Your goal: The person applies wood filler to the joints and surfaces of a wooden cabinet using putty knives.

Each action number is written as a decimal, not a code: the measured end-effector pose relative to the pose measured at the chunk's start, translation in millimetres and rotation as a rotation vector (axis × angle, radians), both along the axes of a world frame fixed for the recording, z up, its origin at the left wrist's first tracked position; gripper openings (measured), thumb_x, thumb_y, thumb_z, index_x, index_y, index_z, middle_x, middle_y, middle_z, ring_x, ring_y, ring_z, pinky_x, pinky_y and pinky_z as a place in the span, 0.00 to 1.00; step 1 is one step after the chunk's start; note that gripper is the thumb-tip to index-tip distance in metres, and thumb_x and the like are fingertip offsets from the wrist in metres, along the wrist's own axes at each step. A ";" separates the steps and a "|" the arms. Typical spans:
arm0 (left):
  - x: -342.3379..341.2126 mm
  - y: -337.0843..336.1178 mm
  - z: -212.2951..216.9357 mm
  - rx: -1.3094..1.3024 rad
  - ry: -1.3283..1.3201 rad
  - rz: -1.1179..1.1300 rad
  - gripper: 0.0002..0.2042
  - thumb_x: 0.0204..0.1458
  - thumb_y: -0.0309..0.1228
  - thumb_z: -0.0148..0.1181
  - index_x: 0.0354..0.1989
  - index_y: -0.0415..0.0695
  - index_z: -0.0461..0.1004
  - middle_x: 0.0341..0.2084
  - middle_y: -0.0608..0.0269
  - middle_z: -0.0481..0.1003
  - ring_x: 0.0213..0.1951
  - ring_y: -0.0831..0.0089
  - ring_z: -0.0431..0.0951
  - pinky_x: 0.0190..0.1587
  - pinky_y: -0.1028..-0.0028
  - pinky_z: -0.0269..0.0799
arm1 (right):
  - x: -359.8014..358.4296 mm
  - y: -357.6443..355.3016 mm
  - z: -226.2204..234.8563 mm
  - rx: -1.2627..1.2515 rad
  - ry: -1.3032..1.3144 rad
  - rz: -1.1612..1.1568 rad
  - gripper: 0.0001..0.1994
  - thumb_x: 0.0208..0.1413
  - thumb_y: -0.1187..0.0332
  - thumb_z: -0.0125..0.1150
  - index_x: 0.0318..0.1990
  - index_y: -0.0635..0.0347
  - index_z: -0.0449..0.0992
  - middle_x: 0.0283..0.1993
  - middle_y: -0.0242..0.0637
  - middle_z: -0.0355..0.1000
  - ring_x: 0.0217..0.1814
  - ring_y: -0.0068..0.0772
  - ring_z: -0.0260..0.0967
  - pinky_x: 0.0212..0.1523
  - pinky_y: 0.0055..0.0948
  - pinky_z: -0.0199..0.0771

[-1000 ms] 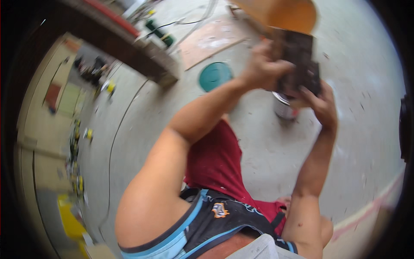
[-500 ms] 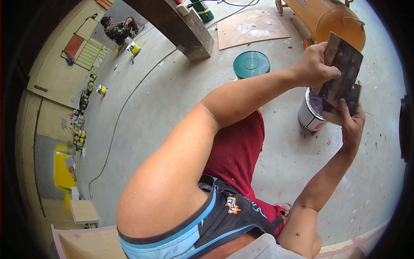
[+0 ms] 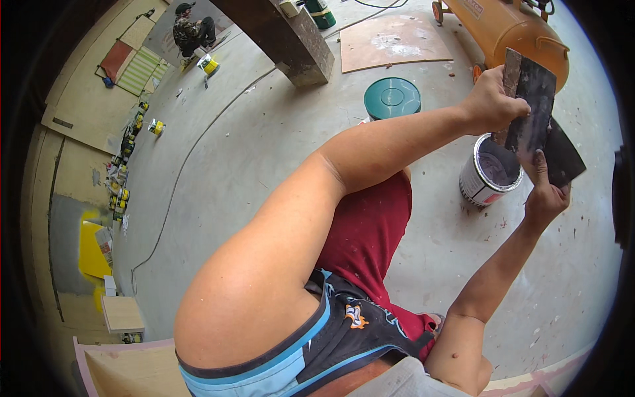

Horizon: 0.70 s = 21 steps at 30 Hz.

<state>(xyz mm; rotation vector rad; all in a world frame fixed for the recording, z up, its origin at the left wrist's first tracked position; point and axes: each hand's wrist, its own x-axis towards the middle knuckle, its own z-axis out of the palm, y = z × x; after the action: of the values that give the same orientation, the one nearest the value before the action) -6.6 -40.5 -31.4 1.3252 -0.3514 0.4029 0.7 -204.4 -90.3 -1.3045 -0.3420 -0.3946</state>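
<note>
My left hand [image 3: 493, 102] is closed around a broad dark flat scraper [image 3: 537, 83], thumb across its face. In my right hand [image 3: 548, 200] is a second dark scraper [image 3: 565, 155], held from below. The two blades overlap, the left one in front of part of the right one. Just below and left of them stands an open white tin [image 3: 471, 177] on the floor, with grey-purple paste [image 3: 495, 167] inside and smeared on its wall. The blades and my left hand hide part of its rim.
A green-lidded bucket [image 3: 393, 98] stands beyond my left forearm. Farther off are an orange compressor tank [image 3: 529, 49], a stained board [image 3: 397, 40] and a thick post [image 3: 301, 56]. A cable [image 3: 192, 142] crosses the floor. A person [image 3: 190, 32] crouches at the far left near small yellow tins.
My right hand has moved slightly right, and its scraper has swung out to the right, showing more of its blade and more of the tin's opening. The view has shifted a little.
</note>
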 end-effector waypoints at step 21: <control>-4.6 -29.0 18.1 -0.567 0.286 -0.433 0.11 0.47 0.23 0.50 0.40 0.35 0.63 0.30 0.54 0.72 0.32 0.64 0.77 0.40 0.62 0.76 | 47.6 -31.3 -52.3 0.021 -0.126 0.128 0.20 0.56 0.70 0.52 0.52 0.72 0.58 0.51 0.46 0.63 0.52 0.36 0.63 0.52 0.34 0.68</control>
<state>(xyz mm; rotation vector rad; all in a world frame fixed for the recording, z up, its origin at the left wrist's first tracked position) -11.3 -69.6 -13.3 0.7087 -0.2485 -0.0587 48.3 -235.7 -142.6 -1.2332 -0.5231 -0.3720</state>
